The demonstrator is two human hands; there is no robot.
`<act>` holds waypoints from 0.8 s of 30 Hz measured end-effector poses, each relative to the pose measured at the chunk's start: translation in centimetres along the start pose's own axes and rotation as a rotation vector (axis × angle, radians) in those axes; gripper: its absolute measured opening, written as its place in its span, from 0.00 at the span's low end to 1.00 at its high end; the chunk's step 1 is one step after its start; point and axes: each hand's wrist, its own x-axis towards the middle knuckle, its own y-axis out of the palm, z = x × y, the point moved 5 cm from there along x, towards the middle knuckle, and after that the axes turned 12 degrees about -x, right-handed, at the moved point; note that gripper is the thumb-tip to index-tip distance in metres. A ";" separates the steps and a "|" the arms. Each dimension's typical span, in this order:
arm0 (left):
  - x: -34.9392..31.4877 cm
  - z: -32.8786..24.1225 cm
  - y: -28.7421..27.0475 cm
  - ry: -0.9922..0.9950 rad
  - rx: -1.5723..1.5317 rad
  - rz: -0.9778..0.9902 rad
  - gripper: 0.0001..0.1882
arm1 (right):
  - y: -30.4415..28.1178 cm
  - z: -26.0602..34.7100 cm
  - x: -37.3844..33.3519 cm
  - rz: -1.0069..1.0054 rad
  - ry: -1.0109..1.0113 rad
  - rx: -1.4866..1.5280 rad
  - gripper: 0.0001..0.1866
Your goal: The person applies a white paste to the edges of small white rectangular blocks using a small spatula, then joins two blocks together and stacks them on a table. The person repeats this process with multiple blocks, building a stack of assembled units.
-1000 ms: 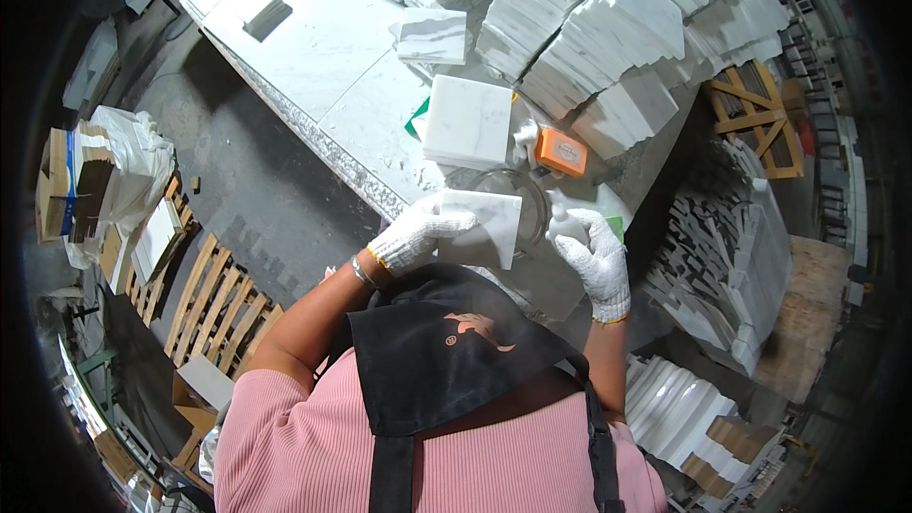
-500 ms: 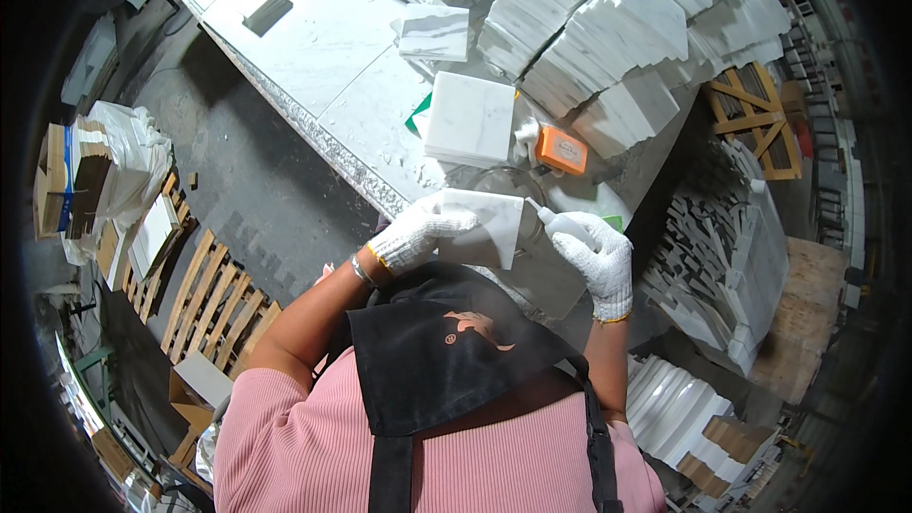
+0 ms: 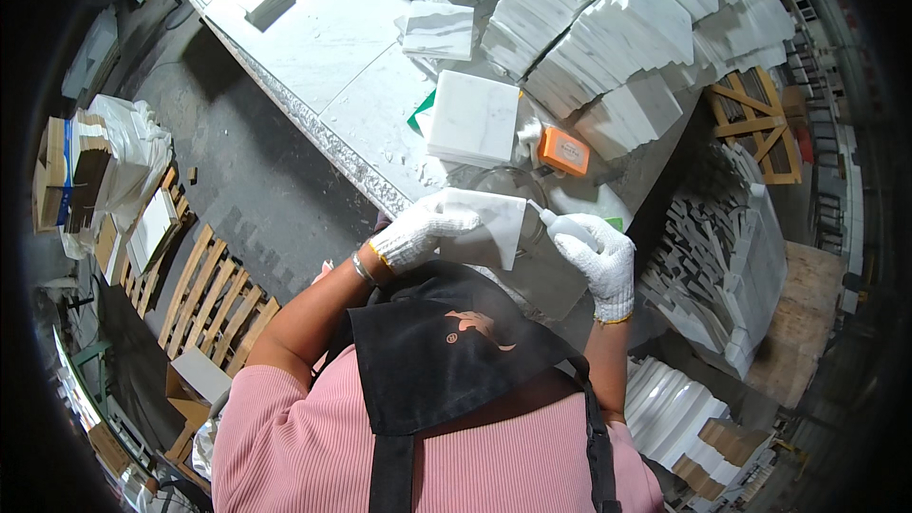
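My left hand [image 3: 425,232], in a white knitted glove, grips a white marble tile [image 3: 488,231] by its left side. The tile is tilted up over the near edge of the worktable. In my gloved right hand [image 3: 602,256] is a small white squeeze bottle [image 3: 566,227] with a narrow nozzle. Its tip points at the tile's upper right corner; whether it touches I cannot tell. Just beyond the tile lies a short stack of square marble tiles [image 3: 472,117]. An orange box [image 3: 563,151] stands to the right of that stack, close to a crumpled white thing [image 3: 529,138].
Rows of marble tiles [image 3: 608,47] stand on the far right of the worktable [image 3: 356,100]. A single grey-veined tile [image 3: 438,31] lies nearer the middle. Wooden pallets [image 3: 211,296] are on the floor at left. Stacked stone strips [image 3: 698,266] fill the right side.
Both hands keep nearly the same pose, the bottle tip still at the tile's upper right corner. The view has shifted very slightly.
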 end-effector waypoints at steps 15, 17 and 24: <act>0.4 0.3 -0.4 0.006 0.020 0.007 0.32 | 0.0 0.1 0.2 0.011 -0.001 -0.014 0.13; 0.4 0.3 -0.5 0.005 0.024 0.010 0.31 | 0.0 0.1 0.3 0.010 -0.003 -0.009 0.13; 0.1 -0.1 0.0 0.003 0.014 0.002 0.29 | 0.1 -1.4 0.1 0.006 0.077 0.171 0.13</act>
